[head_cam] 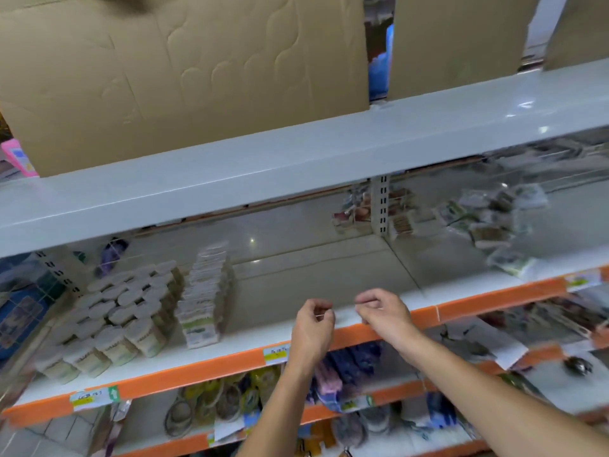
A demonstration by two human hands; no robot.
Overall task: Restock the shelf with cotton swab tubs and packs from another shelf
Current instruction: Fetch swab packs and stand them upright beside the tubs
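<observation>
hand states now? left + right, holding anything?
Left hand: fingers curled, pinching something thin and pale; too small to identify.
Right hand: fingers curled, nothing visibly held; cannot tell for sure.

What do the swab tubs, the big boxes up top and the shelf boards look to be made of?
Swab tubs: seemingly clear plastic, since pale contents and labels show through; lids whitish.
Big boxes: brown cardboard, matte, creased and dented.
Shelf boards: probably painted metal, white and glossy with light glints, above a slotted upright.
</observation>
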